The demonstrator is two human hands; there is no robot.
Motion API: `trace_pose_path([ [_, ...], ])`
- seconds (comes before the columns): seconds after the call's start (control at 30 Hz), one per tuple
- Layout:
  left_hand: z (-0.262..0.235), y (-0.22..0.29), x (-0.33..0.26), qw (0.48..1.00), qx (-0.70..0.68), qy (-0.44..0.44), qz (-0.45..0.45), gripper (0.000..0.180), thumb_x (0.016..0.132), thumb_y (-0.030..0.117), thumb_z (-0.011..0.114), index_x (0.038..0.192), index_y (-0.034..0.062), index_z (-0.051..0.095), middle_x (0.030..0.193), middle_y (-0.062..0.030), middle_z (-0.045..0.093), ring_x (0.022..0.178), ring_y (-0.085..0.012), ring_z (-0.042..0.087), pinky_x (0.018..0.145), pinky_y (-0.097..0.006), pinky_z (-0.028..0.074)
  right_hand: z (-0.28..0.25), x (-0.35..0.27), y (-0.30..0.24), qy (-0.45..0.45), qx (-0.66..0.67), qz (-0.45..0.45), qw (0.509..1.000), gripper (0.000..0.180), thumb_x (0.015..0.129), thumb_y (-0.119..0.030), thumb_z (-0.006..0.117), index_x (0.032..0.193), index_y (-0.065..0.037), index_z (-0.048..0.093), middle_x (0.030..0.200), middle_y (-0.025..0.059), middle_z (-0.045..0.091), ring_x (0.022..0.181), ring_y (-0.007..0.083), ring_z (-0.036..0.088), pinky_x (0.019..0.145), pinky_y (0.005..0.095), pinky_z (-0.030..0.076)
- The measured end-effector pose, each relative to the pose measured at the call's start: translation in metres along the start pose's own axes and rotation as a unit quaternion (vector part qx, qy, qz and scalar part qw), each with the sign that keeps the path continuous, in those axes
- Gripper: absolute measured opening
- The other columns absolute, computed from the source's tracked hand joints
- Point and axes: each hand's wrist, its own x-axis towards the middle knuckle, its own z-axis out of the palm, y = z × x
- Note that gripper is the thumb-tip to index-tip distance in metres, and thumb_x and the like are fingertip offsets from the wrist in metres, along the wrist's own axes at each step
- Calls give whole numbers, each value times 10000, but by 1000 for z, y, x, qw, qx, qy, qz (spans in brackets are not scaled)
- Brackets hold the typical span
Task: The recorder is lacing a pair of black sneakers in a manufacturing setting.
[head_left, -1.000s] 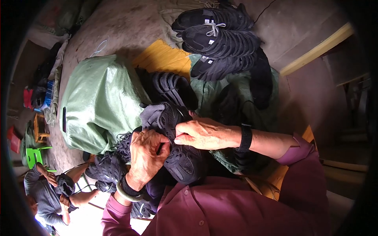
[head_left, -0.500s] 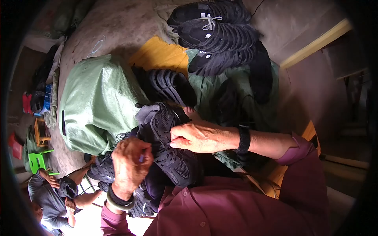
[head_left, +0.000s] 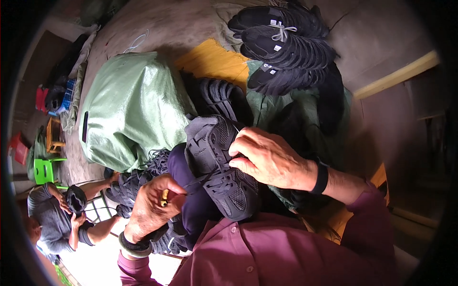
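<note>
A black sneaker with mesh panels rests on my lap, its toe toward me. A dark shoelace runs from its eyelets to my left hand. The fingers of that hand are closed on the lace, and a small yellow piece shows in the curled palm; its kind I cannot make out. My right hand is closed at the eyelet edge of the sneaker, thumb and fingers pinching there. Whether lace is also between those fingertips is hidden.
Several black shoe uppers are stacked at the far right, one bundle tied with a pale lace. A green woven sack bulges at left. More black shoes lie beside my left arm. Another person sits at lower left, holding a dark shoe.
My left hand has turned, showing the yellow piece, and the lace now stretches from it to the sneaker. My right hand has shifted along the eyelets. The whole view has also shifted.
</note>
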Motion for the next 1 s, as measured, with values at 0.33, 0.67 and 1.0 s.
trace_pose_path([
  [0.33, 20, 17, 5, 990, 67, -55, 111, 151, 815, -31, 741, 948, 36, 716, 814, -9, 615, 712, -78, 591, 646, -251, 467, 41, -1, -33, 75, 112, -146, 980, 165, 897, -115, 730, 1036, -67, 655, 995, 76, 609, 989, 278, 626, 915, 404, 514],
  [0.67, 29, 13, 4, 998, 23, -15, 65, 94, 847, -25, 745, 922, 22, 716, 811, -1, 647, 719, -64, 570, 658, -237, 477, 34, 1, -29, 25, 193, -76, 978, 153, 862, -55, 791, 966, -68, 679, 951, 60, 619, 908, 245, 642, 795, 382, 530],
  [1.0, 31, -16, 12, 994, -12, 22, 104, 146, 964, 162, 755, 1017, 27, 735, 903, -11, 678, 849, -93, 628, 747, -272, 497, 23, -3, -29, 6, 137, -61, 989, 171, 824, -17, 804, 948, -72, 701, 946, 51, 667, 899, 231, 648, 792, 362, 532],
])
